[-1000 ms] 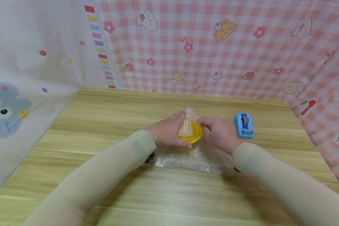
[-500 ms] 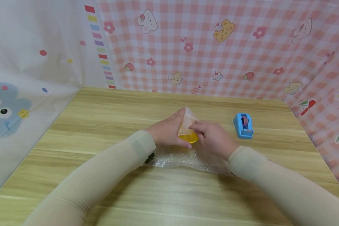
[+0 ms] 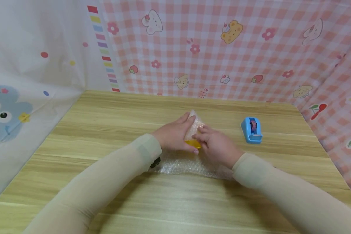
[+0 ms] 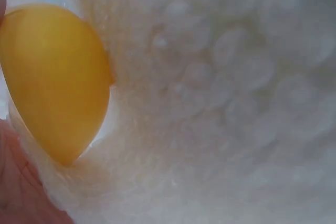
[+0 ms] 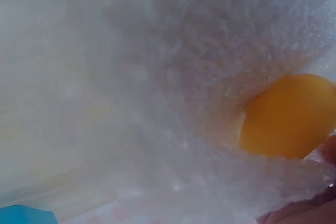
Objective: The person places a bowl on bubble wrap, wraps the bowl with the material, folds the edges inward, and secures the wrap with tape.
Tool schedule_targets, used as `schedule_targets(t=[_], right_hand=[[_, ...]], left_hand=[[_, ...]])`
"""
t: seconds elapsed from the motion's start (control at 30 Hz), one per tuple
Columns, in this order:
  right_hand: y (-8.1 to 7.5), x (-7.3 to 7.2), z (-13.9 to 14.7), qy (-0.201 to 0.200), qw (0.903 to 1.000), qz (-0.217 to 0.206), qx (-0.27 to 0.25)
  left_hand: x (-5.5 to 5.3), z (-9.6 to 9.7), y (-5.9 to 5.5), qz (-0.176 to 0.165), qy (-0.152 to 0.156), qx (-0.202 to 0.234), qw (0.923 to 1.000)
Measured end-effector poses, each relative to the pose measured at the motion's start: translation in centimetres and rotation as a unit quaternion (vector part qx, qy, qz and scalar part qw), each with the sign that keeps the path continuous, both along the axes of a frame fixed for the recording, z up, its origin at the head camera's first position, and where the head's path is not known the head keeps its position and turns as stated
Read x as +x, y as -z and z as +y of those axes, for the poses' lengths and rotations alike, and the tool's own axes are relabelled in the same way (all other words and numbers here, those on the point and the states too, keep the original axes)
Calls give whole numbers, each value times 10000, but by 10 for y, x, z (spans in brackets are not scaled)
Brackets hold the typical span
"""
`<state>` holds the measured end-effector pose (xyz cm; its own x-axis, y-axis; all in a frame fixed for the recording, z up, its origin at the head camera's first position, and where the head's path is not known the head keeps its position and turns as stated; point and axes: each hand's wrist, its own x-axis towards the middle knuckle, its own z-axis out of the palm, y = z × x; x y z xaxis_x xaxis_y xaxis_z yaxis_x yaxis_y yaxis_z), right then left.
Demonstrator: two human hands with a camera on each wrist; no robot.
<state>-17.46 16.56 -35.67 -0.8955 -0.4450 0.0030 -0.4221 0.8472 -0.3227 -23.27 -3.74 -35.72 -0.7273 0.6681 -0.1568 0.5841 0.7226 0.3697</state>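
Observation:
A smooth, round yellow object, dish-like in outline, lies in a sheet of clear bubble wrap in the middle of the table. Flaps of the wrap cover most of it, leaving a yellow strip at the front. My left hand holds the bundle from the left, fingers over the far side and thumb along the near edge. From the right, my right hand grips the folded-over flap against the yellow object. Both wrist views show the yellow object inside bubble wrap; its underside is hidden.
A blue tape dispenser with a roll of tape stands to the right of my right hand. Behind the wooden table hangs a pink checked curtain; a white one is on the left.
My right hand has moved left, folding the right flap of bubble wrap over the yellow object, so less yellow shows. The left hand stays in place, its fingers shifting slightly onto the wrap.

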Motion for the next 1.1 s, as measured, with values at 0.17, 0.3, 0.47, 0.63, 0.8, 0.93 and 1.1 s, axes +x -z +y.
schedule_targets(t=[0.17,0.3,0.47,0.63,0.8,0.93,1.1], right_hand=[[3,1,0,-173,9998,60,51],[5,0,0,-282,9996,86,43],[6,0,2,-298,9995,61,5],[5,-1,4,-419,9991,-1,36],[7,0,6,-581,9983,-44,3],[7,0,10,-474,9987,-178,-63],[9,-2,17,-141,9998,-152,-51]], left_hand=[[-5,1,-4,286,351,-341,9984],[-10,2,-5,295,561,-598,9962],[-14,5,-5,249,749,-693,9945],[-16,5,-1,287,711,-785,9940],[-15,4,1,299,633,-824,9941],[-13,4,1,262,577,-826,9946],[-11,5,0,184,500,-853,9949]])
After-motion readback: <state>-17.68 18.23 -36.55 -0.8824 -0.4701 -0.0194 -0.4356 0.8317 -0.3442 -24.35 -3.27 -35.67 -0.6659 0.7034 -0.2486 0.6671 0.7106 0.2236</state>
